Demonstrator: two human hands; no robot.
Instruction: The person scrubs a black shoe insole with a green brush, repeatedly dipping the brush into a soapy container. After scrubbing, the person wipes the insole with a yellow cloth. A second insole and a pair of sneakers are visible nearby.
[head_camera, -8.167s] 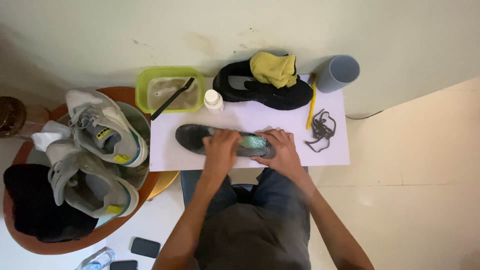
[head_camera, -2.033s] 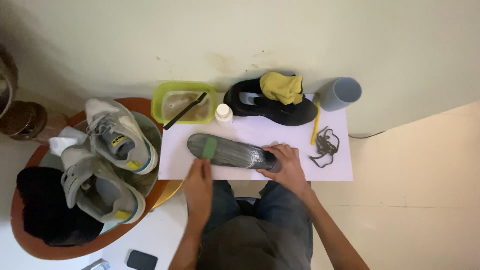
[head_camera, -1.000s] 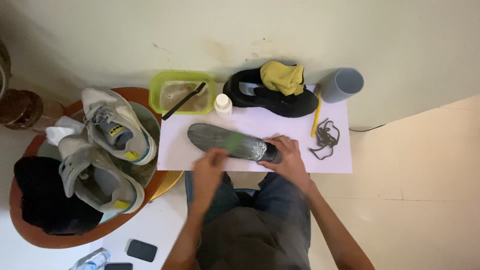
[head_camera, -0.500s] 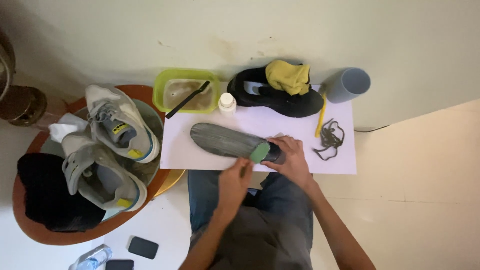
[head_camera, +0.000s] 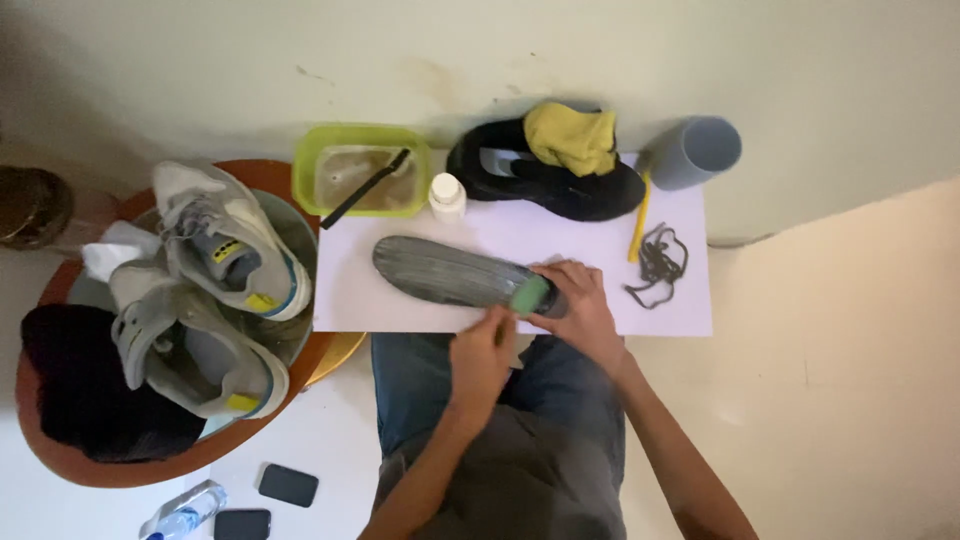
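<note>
dark insole (head_camera: 450, 274) lies flat on the white board (head_camera: 600, 300), across the person's lap. right hand (head_camera: 578, 310) presses its heel end, fingers spread. left hand (head_camera: 482, 352) pinches a small green sponge (head_camera: 528, 296) against the insole. black shoe (head_camera: 545, 178) and green tub (head_camera: 362, 180) sit behind.

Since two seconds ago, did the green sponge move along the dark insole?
Yes. The green sponge went from the insole's toe end, near the white bottle, to the heel end by the right hand.
</note>
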